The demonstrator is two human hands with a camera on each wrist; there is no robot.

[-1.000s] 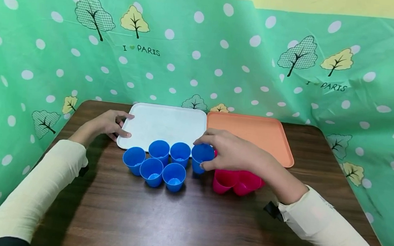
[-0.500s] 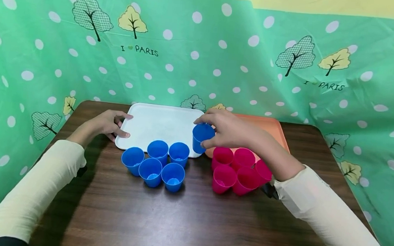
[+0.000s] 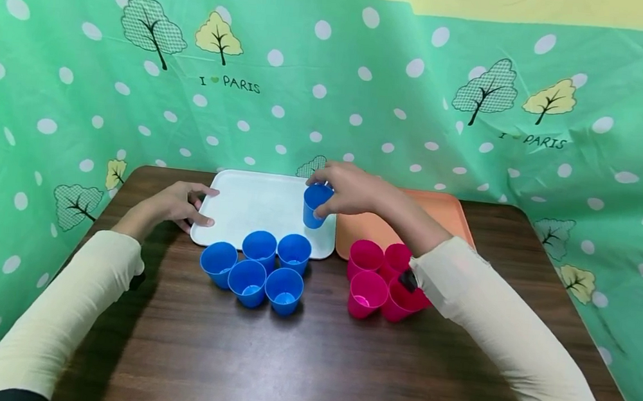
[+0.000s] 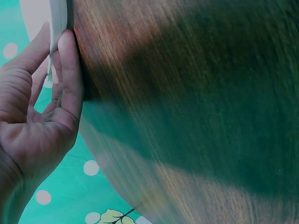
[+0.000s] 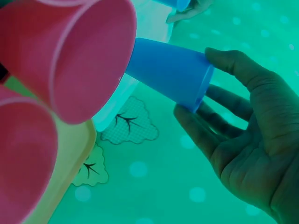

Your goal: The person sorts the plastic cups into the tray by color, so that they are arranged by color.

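Observation:
My left hand (image 3: 176,204) pinches the left edge of the white tray (image 3: 252,200); in the left wrist view, thumb and fingers of the left hand (image 4: 42,112) lie on either side of the tray's rim (image 4: 58,21). My right hand (image 3: 354,189) holds a blue cup (image 3: 314,206) near its rim, mouth up, over the right part of the white tray. Whether its base touches the tray I cannot tell. The right wrist view has the right hand (image 5: 266,135) with fingertips and thumb around the wide end of that blue cup (image 5: 168,72).
Several blue cups (image 3: 247,278) stand grouped before the white tray. Several pink cups (image 3: 368,293) stand to their right, partly behind the right sleeve (image 3: 453,278). An orange tray (image 3: 437,206) adjoins the white one. A patterned green curtain (image 3: 366,101) hangs behind the wooden table (image 3: 305,367).
My right hand has carried the blue cup from the row beside the pink cups, away from me and left, over the white tray. The left hand stays at the tray's edge.

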